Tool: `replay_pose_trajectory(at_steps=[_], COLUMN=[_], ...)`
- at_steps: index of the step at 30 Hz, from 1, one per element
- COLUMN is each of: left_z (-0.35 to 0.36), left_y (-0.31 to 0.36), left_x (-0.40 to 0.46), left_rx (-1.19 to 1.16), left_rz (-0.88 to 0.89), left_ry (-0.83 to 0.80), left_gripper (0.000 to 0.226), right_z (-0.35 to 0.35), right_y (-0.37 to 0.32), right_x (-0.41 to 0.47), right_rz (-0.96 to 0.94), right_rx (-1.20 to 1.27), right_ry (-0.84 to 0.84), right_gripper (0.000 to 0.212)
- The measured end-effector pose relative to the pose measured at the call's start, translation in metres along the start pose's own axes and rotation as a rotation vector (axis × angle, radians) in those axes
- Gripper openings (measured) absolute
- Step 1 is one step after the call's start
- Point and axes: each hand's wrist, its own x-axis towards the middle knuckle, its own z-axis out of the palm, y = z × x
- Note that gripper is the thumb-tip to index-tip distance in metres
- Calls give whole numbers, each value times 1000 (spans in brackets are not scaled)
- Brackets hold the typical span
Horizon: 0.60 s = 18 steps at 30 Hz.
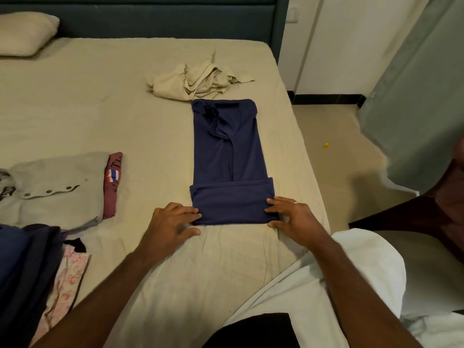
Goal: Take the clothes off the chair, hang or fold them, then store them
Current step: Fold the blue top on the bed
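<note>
A navy blue shirt (227, 151) lies on the bed (100, 109) as a long narrow strip, its near end turned over into a fold. My left hand (173, 222) pinches the left corner of that fold. My right hand (291, 214) pinches the right corner, thumb under the edge. A crumpled beige garment (198, 80) lies just beyond the shirt's far end. A folded grey shirt (57, 187) rests on a folded maroon one (113, 182) at the left.
Dark blue and pink floral clothes (37, 272) are piled at the near left. A pillow (25, 31) sits at the headboard. The dark brown chair (426, 214) stands right of the bed, by a green curtain (414, 84).
</note>
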Motion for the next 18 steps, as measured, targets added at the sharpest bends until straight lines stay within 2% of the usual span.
replay_pose_trajectory(at_steps=[3,5,8,10,12,16,18], left_z=[-6,-15,-35,-49,-62,-93,-108], left_y=[5,8,10,12,15,31,35], left_x=[10,16,25,23,22,27,29], left_rx=[136,139,49,-21,-118,-384,-489], left_rz=[124,131,64,39,26,-66,-116], left_ry=[12,-36,-212,-300,-358,-587,-735], left_gripper=[37,35,38,26,12,11,10], right_z=[-2,-5,-17,-25,-32,-52,-65], right_y=[-4,-8,-17,-26,-34,-44,-57], right_x=[-1,-2,-11,-19,-26,-33,-37], right_rz=[-54,-22,69,106,139,151,142], right_rx=[-104,-140,-202,-204,-136,116,308], right_ry=[33,33,-22,-64,-89,-217,-339], right_gripper=[24,20,19,18,15,24,19])
